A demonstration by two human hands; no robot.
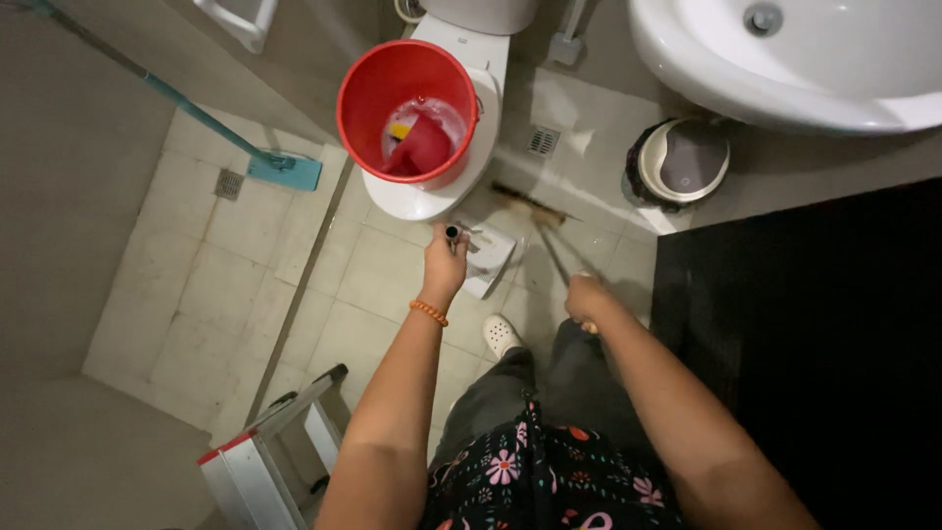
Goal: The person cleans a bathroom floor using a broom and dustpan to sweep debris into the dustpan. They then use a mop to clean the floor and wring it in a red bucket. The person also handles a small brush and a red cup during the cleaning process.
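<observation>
A dark floral garment [535, 471] is being worn nearest the camera, with both arms stretched out over the tiled floor [235, 285]. The left hand [444, 265] is being closed round the upright handle of a white dustpan [484, 257], which is being held flat to the floor so that sweepings can slide in. The right hand [586, 297] is being clamped on a thin broom [535, 208], its bristles being angled toward the pan beside the toilet [422, 196]. A red bucket [407, 113] is being kept on the toilet seat, off the floor.
</observation>
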